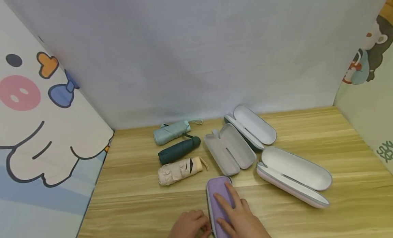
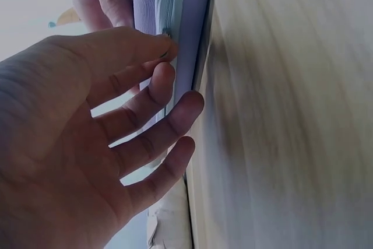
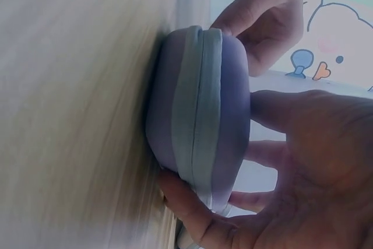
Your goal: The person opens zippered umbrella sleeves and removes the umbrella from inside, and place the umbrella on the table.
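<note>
A purple zip case [image 1: 219,183] with a pale zipper band lies lengthwise at the front of the table. My right hand [image 1: 241,217] holds it, with several fingers spread over the top. In the right wrist view one finger [image 3: 189,205] bends round the lower side of the case. Beside the case's left edge, my left hand [image 1: 191,226] pinches the small zipper pull [image 2: 166,32] between thumb and forefinger. Its other fingers are loosely bent. The case's two halves meet along the part of the zipper band seen from the right wrist.
Three folded umbrellas lie back left: light green [image 1: 172,132], dark green [image 1: 179,150] and beige [image 1: 178,171]. Three hard cases stand open on the right: a grey one [image 1: 242,151], a dark-shelled one [image 1: 255,123] and a pinkish one [image 1: 294,190]. Cloth walls [image 1: 199,60] border the table.
</note>
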A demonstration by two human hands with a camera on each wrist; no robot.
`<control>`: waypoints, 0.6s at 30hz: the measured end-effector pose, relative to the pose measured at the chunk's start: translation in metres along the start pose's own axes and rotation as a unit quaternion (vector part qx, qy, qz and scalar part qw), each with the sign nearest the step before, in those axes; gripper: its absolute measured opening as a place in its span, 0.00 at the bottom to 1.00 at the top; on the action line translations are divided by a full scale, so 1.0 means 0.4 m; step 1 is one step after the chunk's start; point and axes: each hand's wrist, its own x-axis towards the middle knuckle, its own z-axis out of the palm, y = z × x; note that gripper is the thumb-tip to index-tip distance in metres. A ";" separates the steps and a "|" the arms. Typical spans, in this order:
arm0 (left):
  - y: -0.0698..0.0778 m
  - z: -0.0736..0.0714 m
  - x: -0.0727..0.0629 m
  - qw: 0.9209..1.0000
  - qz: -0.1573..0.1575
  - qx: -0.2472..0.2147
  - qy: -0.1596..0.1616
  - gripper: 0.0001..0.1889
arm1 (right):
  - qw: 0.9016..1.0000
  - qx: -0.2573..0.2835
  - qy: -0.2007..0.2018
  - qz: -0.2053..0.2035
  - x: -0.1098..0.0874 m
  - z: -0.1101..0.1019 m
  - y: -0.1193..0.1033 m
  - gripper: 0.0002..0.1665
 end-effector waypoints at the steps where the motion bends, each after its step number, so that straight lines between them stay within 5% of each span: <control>1: -0.001 -0.002 -0.002 1.000 -0.003 0.004 0.002 0.11 | 1.000 -0.006 0.001 0.001 0.000 0.001 -0.002 0.39; 10: -0.019 -0.021 -0.010 1.000 -0.014 0.007 0.007 0.12 | 0.988 -0.148 0.033 -0.001 -0.006 0.002 -0.015 0.37; 18: -0.040 -0.031 -0.018 0.999 -0.028 0.002 0.023 0.11 | 0.981 -0.191 0.028 -0.004 -0.013 -0.008 -0.008 0.62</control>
